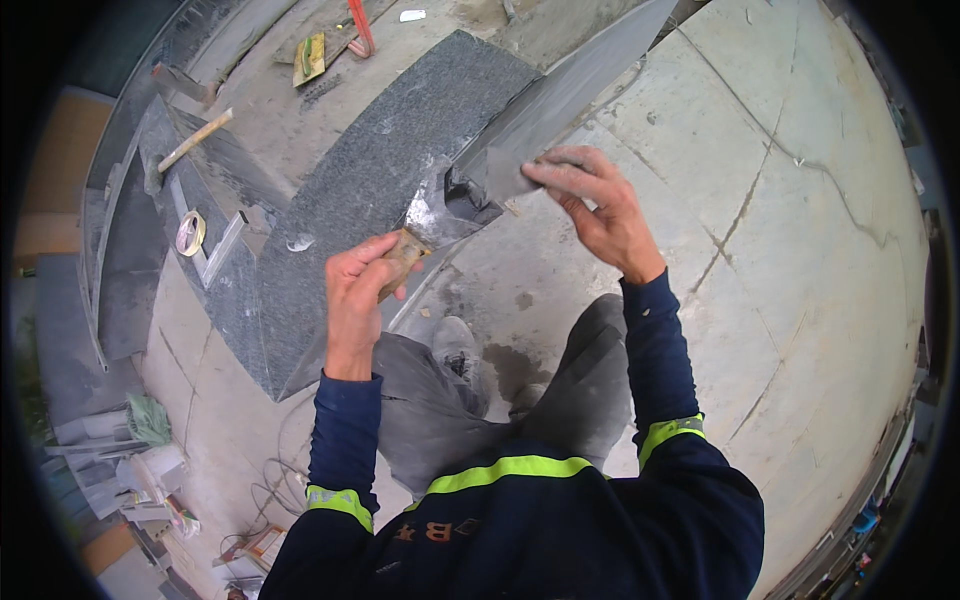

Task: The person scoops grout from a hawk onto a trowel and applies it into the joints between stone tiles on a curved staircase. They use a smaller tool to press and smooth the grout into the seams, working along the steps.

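My left hand (360, 275) is closed round a small, worn tan scraper or block (407, 252) at the edge of a speckled dark grey stone slab (350, 180). Beside it, a pale, shiny smeared patch (427, 210) borders a dark, broken-looking notch (462, 195) in the stone. My right hand (595, 205) pinches a thin grey flat piece (512, 172) just right of the notch. A long, smooth grey panel (575, 80) runs from there toward the upper right; where it meets the slab is partly hidden.
A wooden-handled tool (195, 140), a tape roll (190, 232) and metal angles (225, 250) lie on stone at left. A yellow board (309, 60) and red tool (360, 30) sit behind. Cables (265, 485) and offcuts (140, 480) lie lower left. Cracked concrete floor (800, 300) spreads right.
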A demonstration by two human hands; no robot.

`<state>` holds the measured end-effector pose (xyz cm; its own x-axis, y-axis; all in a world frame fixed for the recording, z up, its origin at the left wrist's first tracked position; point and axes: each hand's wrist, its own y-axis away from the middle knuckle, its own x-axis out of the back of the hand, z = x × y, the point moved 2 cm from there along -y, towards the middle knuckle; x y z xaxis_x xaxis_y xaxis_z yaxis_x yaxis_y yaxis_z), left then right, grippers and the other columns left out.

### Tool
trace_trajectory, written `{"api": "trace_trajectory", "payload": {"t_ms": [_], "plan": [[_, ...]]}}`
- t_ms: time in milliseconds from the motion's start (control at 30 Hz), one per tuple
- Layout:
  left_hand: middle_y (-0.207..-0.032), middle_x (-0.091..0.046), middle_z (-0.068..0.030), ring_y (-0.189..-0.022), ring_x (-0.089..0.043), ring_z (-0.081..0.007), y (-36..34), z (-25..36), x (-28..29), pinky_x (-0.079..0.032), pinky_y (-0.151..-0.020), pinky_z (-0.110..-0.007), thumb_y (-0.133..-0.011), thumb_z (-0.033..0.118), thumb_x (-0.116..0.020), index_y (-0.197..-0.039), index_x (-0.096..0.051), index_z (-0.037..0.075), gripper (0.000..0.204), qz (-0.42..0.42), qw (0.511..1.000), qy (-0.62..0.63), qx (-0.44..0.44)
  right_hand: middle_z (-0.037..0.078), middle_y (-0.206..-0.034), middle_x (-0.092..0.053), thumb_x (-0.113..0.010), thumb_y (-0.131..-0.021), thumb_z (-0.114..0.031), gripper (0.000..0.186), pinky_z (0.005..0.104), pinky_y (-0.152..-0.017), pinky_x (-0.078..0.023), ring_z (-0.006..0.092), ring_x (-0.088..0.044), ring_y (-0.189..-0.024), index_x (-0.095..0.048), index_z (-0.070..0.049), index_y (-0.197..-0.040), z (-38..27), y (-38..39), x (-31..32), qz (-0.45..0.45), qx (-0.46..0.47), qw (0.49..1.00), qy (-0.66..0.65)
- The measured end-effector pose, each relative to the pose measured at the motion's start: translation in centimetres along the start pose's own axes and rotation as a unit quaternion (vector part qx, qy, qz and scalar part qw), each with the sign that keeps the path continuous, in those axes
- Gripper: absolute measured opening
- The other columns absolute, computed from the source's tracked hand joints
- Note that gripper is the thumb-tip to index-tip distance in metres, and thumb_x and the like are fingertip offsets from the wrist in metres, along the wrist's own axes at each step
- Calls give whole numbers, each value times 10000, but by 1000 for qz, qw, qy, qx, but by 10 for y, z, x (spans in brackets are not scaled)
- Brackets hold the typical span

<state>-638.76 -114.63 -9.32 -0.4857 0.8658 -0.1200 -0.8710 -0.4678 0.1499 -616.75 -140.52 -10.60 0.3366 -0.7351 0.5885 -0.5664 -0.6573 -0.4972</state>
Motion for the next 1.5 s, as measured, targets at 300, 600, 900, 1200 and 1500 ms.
{"api": "trace_trajectory", "payload": {"t_ms": [300,600,900,1200,1500], "plan": [[-1030,-818,-183,-723,-623,-106,31,13,-23,-506,-679,-267,-945,49,-602,-1354,-739,-157,478,34,999,10,32,189,-1143,-782,-629,-1118,-141,401,452,-834,-592,397,-751,-946,-692,-178,-1512,24,-53,57,19,-1,988,152],[-1016,-810,-153,-742,-619,-119,6,20,-11,-502,-694,-284,-977,82,-635,-1318,-765,-136,426,54,995,83,30,23,-1001,-742,-743,-1104,-334,552,261,-704,-505,95,-623,-823,-669,23,-1518,33,-172,84,-13,-163,986,-7],[-1011,-807,-153,-761,-659,-140,-26,177,37,-510,-660,-293,-997,105,-667,-1292,-776,-131,393,65,984,135,95,33,-966,-778,-733,-1103,-215,371,290,-683,-520,125,-656,-764,-760,-58,-1438,-105,-324,90,-317,-200,886,-273],[-1030,-814,-131,-765,-674,-131,-45,367,10,-528,-673,-286,-1040,119,-685,-1315,-787,-83,356,137,965,224,25,25,-970,-750,-705,-1126,-237,361,296,-652,-519,91,-618,-767,-747,-30,-1420,-190,-480,143,-403,-234,869,-165],[-1250,-743,-46,-930,-655,-117,-153,476,-148,-541,-840,-278,-1207,251,-579,-1569,-609,-6,445,442,890,37,-108,126,-1114,-782,-761,-1069,-154,445,319,-784,-587,135,-688,-876,-690,38,-1464,-203,-527,229,-269,-211,893,-292]]}}
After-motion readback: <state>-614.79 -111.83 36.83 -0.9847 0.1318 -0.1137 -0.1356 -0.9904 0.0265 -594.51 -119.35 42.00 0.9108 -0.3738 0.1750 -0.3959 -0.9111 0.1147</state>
